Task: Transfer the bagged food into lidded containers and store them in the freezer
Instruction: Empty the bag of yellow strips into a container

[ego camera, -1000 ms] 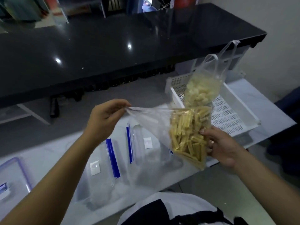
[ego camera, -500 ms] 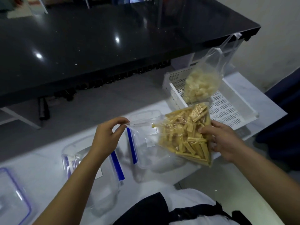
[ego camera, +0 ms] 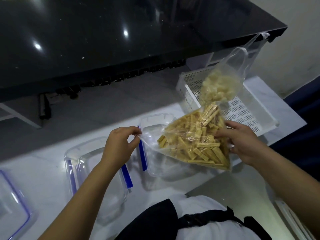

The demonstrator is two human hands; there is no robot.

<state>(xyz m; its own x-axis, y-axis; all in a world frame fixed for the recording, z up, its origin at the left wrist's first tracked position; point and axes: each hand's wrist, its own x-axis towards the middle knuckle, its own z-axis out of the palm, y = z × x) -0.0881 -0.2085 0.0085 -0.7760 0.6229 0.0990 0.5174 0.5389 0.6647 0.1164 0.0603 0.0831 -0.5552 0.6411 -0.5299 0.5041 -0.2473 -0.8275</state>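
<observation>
The left hand (ego camera: 119,146) pinches the open mouth corner of a clear plastic bag of yellow food sticks (ego camera: 195,146) between thumb and curled fingers. The right hand (ego camera: 242,142) cups the full end of the same bag, fingers spread around its far side and thumb on top. The bag hangs tilted, mouth lower to the left, directly over an open clear container with blue clips (ego camera: 150,129) that stands on the white worktop (ego camera: 43,179). The sticks sit bunched in the raised right part of the bag; the stretch near the mouth looks empty.

Just left of that container stands a second clear container (ego camera: 81,163), also lidless, partly hidden by the left forearm. A clear lid with a blue rim (ego camera: 15,201) lies at the left edge. Behind the right hand, a white perforated tray (ego camera: 245,111) holds a handled plastic bag of pale food pieces (ego camera: 220,87), standing upright. A glossy black countertop (ego camera: 121,40) runs beyond.
</observation>
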